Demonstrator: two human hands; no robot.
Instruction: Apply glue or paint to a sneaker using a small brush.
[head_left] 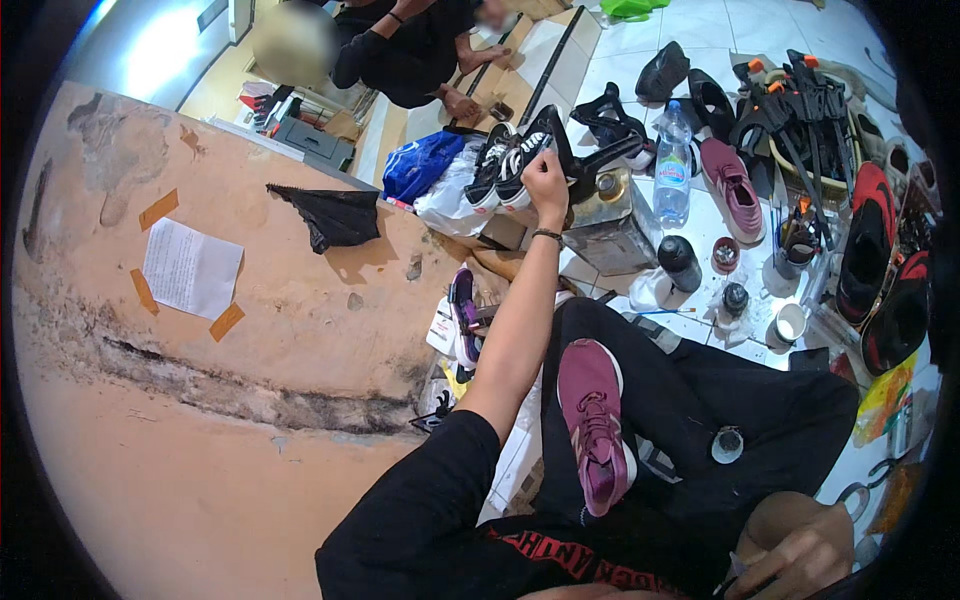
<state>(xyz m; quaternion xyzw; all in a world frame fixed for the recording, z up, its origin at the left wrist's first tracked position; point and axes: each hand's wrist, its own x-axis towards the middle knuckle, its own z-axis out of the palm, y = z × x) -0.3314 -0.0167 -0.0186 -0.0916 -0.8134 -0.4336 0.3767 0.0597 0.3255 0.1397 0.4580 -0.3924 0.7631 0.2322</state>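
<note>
My left arm reaches forward, and my left hand (545,188) is closed in a fist beside a pair of black sneakers (522,165) with white laces. Whatever that fist grips, if anything, is hidden. A black stand-like object (590,170) is just right of it, above a worn square metal can (612,225). At the lower right my right hand (800,555) has its fingers bent around something small and thin that I cannot make out. Across my lap lies a mauve sneaker (592,425), and a small round container (727,445) rests on my black trousers.
A stained wall (330,330) stands close on my left. Ahead sits another person (400,50). On the tiled floor are a water bottle (672,170), a similar mauve sneaker (731,190), a black bottle (679,264), a white cup (788,324), and red-black shoes (866,240) by a tool-filled basket (815,175).
</note>
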